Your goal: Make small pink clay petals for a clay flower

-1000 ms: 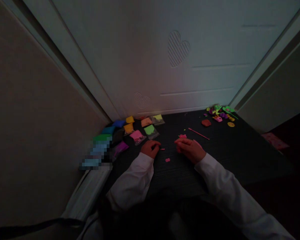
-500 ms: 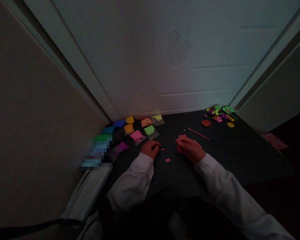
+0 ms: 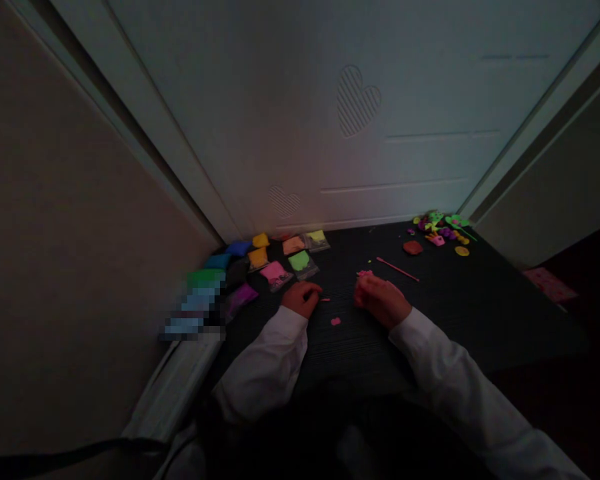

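Note:
On the dark table, my left hand (image 3: 301,300) rests loosely curled, thumb apart from the forefinger, with nothing seen in it. Just off its fingertips lies a small pink strip (image 3: 325,300). A flat pink clay piece (image 3: 335,321) lies between my hands. My right hand (image 3: 381,300) is closed, its fingers bent together and its back toward me; what they hold, if anything, is hidden. A small pink clay shape (image 3: 365,273) shows right beyond those fingers. Past this hand lies a thin pink modelling stick (image 3: 398,269), with a tiny yellow-green bit (image 3: 369,261) near it.
Bags of coloured clay, among them pink (image 3: 275,275), green (image 3: 301,263) and purple (image 3: 241,298), lie at the left. At the back right are a reddish lump (image 3: 413,248), a yellow disc (image 3: 462,251) and a pile of colourful clay figures (image 3: 443,230). A white door (image 3: 290,120) stands behind.
The fingers of my right hand have curled and turned slightly inward, baring more of the pink clay shape beyond them. My left hand stays where it was.

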Action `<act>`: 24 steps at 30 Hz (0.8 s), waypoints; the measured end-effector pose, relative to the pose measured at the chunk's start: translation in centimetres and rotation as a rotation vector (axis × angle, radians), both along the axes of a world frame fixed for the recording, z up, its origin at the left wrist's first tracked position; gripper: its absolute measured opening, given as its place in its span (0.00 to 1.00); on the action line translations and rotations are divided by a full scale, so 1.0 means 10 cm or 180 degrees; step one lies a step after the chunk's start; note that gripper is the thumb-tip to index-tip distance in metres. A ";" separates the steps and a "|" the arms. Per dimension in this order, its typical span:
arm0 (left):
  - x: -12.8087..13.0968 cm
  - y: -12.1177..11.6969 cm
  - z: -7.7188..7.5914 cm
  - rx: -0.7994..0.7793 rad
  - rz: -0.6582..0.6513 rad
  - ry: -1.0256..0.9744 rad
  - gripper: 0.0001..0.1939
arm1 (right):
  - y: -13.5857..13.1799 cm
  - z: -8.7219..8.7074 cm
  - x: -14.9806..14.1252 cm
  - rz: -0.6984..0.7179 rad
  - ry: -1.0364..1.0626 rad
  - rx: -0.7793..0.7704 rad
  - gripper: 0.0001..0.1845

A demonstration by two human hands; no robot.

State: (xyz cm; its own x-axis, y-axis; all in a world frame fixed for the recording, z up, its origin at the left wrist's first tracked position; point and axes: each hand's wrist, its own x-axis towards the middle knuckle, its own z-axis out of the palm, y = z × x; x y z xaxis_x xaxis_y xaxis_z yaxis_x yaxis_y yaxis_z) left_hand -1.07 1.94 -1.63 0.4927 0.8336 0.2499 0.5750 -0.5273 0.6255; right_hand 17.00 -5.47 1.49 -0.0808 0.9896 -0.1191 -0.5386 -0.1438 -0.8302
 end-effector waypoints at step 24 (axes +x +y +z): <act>-0.01 -0.01 0.02 0.0009 0.0011 0.0047 0.09 | 0.01 0.02 -0.01 -0.0054 -0.0205 -0.0029 0.09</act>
